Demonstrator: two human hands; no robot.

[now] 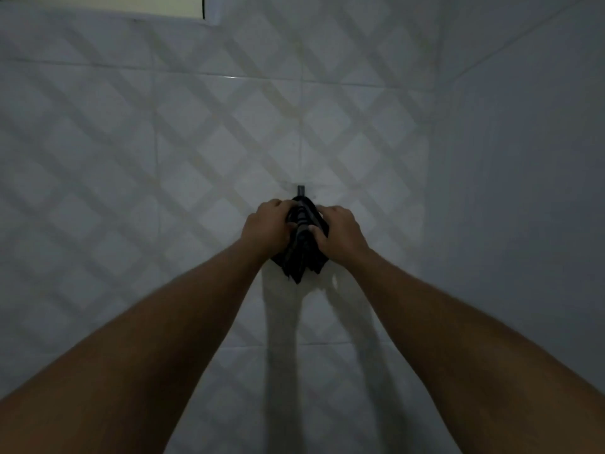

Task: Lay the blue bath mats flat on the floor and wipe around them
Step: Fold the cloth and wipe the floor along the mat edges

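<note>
We're facing the tiled wall [157, 142] in dim light, both bare arms stretched out ahead of us. The dark striped cloth [302, 257] sits dead centre, bunched against the wall just below a small dark hook [301, 190]. Its top edge reaches up to the hook, but we cannot tell whether it actually hangs on it. Its loose corners dangle in points beneath our hands.

Our left hand [266, 226] grips the cloth's left side, with its fingers [284, 231] curled in around the fabric. Our right hand [340, 234] grips the right side, knuckles up, with the thumb pressed into the folds. The two hands are close together, with only the cloth between them.

The wall tiles carry a pale diamond pattern, and our arms throw long shadows down them. To the right, a plainer side wall [523, 158] meets the tiled one at a corner. At the top left, a pale panel [131, 3] shows inside a white frame.
</note>
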